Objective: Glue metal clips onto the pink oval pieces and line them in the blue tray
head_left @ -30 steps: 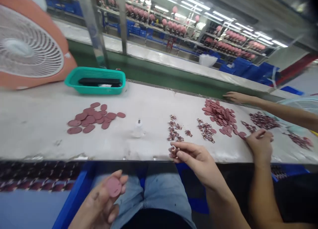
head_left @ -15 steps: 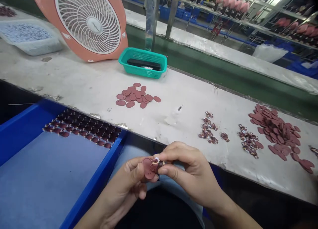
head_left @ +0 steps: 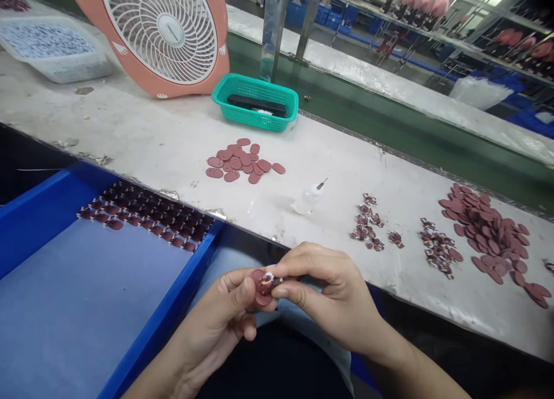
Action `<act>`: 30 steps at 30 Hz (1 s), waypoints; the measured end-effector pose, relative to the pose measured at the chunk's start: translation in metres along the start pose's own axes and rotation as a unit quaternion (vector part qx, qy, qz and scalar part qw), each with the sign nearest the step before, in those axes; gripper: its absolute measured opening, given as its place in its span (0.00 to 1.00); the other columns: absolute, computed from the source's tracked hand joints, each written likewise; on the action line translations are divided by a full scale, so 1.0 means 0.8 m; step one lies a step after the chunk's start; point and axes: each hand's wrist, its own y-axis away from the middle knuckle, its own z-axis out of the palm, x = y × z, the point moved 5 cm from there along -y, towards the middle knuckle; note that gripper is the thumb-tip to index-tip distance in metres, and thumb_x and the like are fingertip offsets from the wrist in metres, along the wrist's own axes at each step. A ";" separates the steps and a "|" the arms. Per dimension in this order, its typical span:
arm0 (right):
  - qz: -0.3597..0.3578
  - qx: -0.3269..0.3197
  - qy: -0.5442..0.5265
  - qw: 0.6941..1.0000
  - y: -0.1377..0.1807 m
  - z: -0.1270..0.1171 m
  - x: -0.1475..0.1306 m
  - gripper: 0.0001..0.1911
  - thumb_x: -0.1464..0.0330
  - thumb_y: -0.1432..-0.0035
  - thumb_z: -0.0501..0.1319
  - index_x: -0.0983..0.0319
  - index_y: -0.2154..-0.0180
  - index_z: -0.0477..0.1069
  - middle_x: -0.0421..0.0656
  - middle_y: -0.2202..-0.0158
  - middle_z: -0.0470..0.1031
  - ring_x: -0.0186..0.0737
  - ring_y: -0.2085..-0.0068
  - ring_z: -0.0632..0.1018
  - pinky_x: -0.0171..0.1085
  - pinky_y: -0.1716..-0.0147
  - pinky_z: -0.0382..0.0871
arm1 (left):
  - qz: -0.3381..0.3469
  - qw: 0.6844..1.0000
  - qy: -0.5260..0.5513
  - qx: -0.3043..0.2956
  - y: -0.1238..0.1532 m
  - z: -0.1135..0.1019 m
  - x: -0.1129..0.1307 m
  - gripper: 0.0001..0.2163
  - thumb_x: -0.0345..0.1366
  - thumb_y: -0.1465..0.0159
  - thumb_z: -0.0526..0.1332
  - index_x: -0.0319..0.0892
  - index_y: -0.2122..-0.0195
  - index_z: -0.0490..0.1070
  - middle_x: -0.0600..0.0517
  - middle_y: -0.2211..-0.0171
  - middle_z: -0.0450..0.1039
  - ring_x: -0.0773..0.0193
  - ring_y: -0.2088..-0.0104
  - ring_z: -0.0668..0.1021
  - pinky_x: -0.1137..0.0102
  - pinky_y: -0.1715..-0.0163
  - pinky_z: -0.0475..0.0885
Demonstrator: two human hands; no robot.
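Over my lap, my left hand (head_left: 234,307) pinches a reddish-brown oval disc (head_left: 262,298) between thumb and fingers. My right hand (head_left: 324,289) grips a small dark-brown figurine (head_left: 269,281) with white and yellowish parts, set against the disc's face. Whether the two are joined I cannot tell. On the bench ahead lies a loose group of similar discs (head_left: 236,161). Right of it stands a small clear bottle (head_left: 308,200) with a thin dark needle tip. Small figurines (head_left: 367,223) lie farther right, with another cluster of figurines (head_left: 438,249) beside a large disc pile (head_left: 491,229).
At my left sits a blue bin (head_left: 86,307) with rows of discs bearing figurines (head_left: 147,211). Behind the bench's loose discs is a green basket (head_left: 255,122) holding black items. An orange fan (head_left: 173,36) and a white tub of small pieces (head_left: 56,47) stand back left.
The figurine has shifted left, farther over the disc's face, and my right fingers have moved with it. The camera view has tilted slightly. A small item now shows on the green strip behind the basket.
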 end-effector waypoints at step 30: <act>-0.078 -0.067 0.059 0.993 0.002 0.005 -0.011 0.07 0.74 0.38 0.66 0.60 0.59 0.79 0.42 0.67 0.82 0.35 0.65 0.80 0.34 0.63 0.77 | -0.059 0.994 0.089 0.010 0.006 -0.002 -0.023 0.11 0.34 0.56 0.80 0.39 0.73 0.83 0.54 0.79 0.77 0.73 0.78 0.76 0.85 0.82 0.70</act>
